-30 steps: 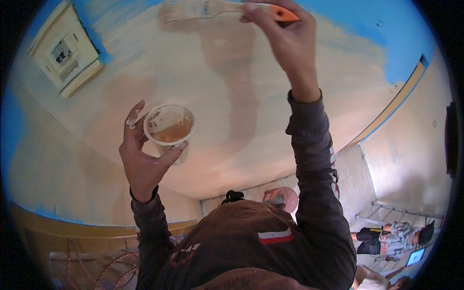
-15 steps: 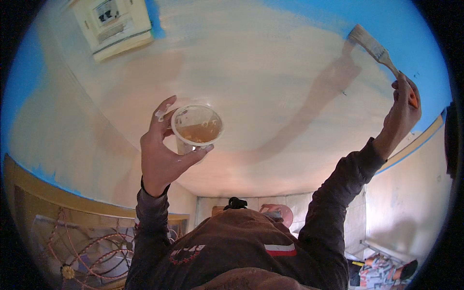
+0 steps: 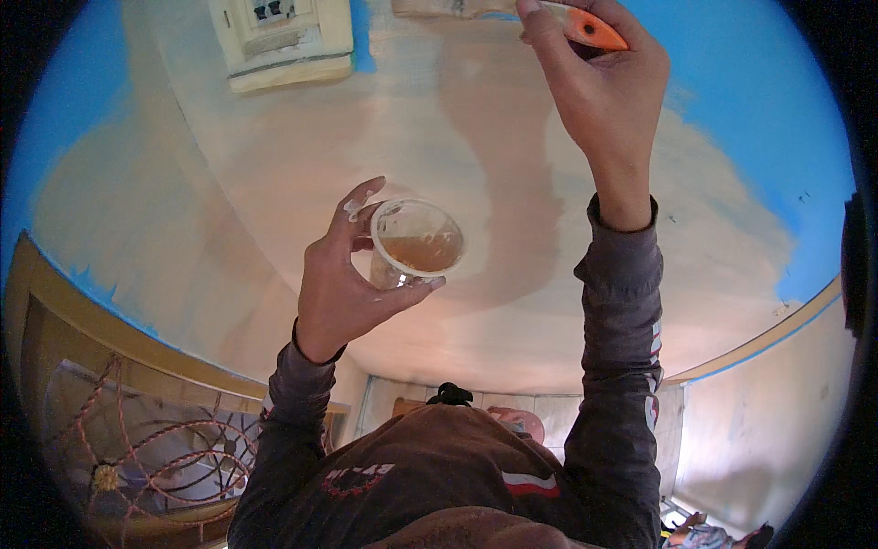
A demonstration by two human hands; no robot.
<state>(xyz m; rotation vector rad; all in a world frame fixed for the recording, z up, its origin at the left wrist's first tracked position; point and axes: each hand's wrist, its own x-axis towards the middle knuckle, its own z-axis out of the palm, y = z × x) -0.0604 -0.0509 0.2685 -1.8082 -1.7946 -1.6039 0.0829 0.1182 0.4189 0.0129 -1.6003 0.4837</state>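
A left hand (image 3: pixel 343 288) grips a translucent round plastic cup (image 3: pixel 416 218) of tan liquid (image 3: pixel 416 252) between spread fingers, likely light, spillable and best held below its rim; the right hand (image 3: pixel 615 105) clasps an orange-handled flat paintbrush (image 3: pixel 574 22), probably stiff-handled, bristles left of its fingers.

Clear cup (image 3: pixel 418 220) was held mouth up, smeared inside | tan liquid (image 3: pixel 419 252) part-filled it | orange-handled brush (image 3: pixel 574 22) was held sideways, higher up
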